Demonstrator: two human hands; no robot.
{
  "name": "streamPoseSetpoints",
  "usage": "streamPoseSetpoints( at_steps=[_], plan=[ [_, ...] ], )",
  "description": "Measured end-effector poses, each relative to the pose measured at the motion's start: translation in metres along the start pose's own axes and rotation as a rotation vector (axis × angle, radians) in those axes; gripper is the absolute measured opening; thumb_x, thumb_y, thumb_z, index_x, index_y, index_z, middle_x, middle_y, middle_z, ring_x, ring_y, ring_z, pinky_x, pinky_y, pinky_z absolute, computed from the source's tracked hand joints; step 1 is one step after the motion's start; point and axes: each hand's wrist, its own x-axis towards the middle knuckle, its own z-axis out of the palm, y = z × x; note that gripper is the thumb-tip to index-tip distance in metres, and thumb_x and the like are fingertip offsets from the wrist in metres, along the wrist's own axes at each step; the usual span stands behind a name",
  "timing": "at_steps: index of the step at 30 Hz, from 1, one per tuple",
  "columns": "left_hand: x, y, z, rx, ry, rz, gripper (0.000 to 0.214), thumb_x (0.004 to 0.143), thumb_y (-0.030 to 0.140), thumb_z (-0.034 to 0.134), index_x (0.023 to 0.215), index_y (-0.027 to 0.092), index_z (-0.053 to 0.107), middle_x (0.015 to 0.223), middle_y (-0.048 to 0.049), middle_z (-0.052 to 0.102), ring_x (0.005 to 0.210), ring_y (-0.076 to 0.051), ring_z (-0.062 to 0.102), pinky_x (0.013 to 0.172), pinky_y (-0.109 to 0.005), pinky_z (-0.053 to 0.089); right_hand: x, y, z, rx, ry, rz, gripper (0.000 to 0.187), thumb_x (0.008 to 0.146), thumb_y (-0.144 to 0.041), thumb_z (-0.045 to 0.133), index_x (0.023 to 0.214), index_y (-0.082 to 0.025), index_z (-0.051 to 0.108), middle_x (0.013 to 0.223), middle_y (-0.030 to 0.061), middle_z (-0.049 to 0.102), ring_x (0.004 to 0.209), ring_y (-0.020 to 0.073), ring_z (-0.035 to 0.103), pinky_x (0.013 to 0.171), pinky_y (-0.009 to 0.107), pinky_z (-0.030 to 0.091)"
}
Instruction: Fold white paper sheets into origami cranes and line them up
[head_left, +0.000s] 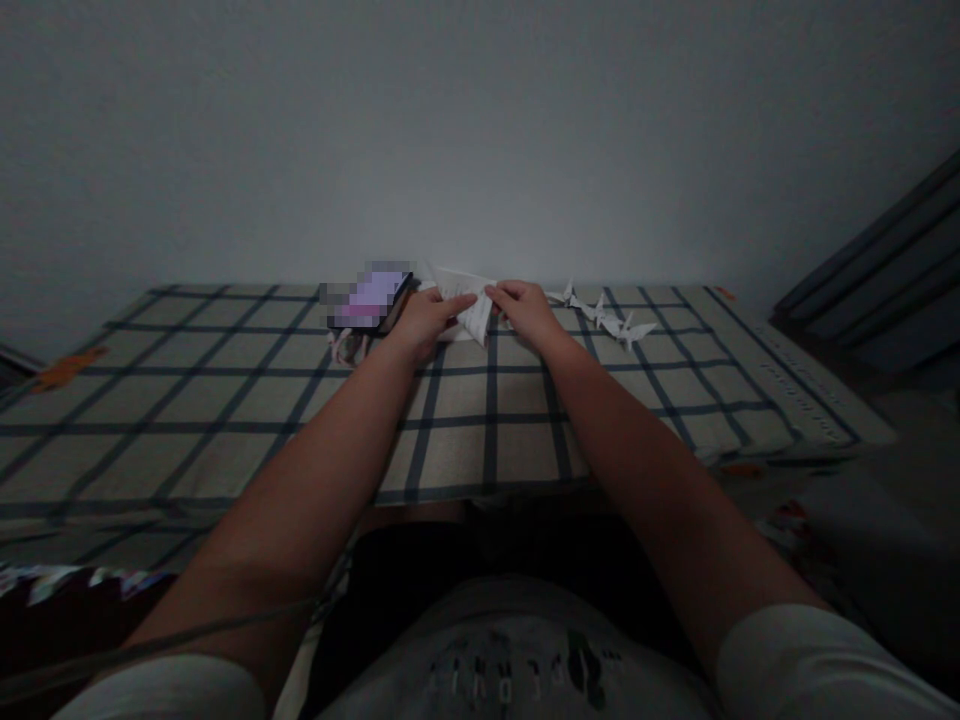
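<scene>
Both hands hold a partly folded sheet of white paper (pixel 475 318) over the far side of the table. My left hand (pixel 426 318) grips the paper's left part, thumb laid on top. My right hand (pixel 525 308) pinches its right edge between thumb and fingers. One pointed flap hangs down between the hands. Several folded white paper cranes (pixel 600 312) stand in a row just right of my right hand. To the left of my left hand, a phone (pixel 373 298) leans with its lit screen blurred out.
A checked cloth (pixel 450 440) covers the table, which meets a plain wall (pixel 480 140) at the back. Beneath the phone sits a pale object (pixel 347 347) I cannot make out. Dark slatted furniture (pixel 885 250) stands at the right.
</scene>
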Motion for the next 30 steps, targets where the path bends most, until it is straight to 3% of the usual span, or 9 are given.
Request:
streamPoseSetpoints(
  at_steps=[12, 22, 30],
  plan=[
    [0.0003, -0.0001, 0.0005, 0.025, 0.005, -0.015, 0.043, 0.058, 0.041, 0.087, 0.091, 0.017, 0.073, 0.102, -0.0093, 0.076, 0.09, -0.023, 0.068, 0.084, -0.035, 0.05, 0.0004, -0.0017, 0.0009, 0.0, -0.008, 0.047, 0.042, 0.092, -0.053, 0.055, 0.072, -0.017, 0.062, 0.066, 0.0001, 0.057, 0.063, 0.0123, 0.05, 0.064, 0.026, 0.04],
    [0.0021, 0.0045, -0.0024, 0.053, 0.022, -0.002, 0.031, 0.063, 0.043, 0.083, 0.076, 0.019, 0.069, 0.08, -0.0016, 0.066, 0.073, -0.012, 0.057, 0.069, -0.024, 0.044, 0.0067, 0.0052, -0.0055, 0.046, 0.188, 0.082, 0.043, 0.093, -0.053, 0.054, 0.067, -0.018, 0.057, 0.061, -0.0014, 0.052, 0.059, 0.0117, 0.048, 0.061, 0.026, 0.038],
    [0.004, 0.0032, -0.0027, 0.099, 0.069, 0.052, 0.031, 0.063, 0.043, 0.083, 0.076, 0.017, 0.07, 0.079, -0.0029, 0.066, 0.076, -0.014, 0.058, 0.072, -0.026, 0.042, 0.0067, 0.0056, -0.0052, 0.037, 0.207, 0.09, 0.042, 0.093, -0.049, 0.056, 0.064, -0.018, 0.055, 0.059, -0.0015, 0.052, 0.056, 0.0109, 0.046, 0.058, 0.026, 0.035]
  ],
)
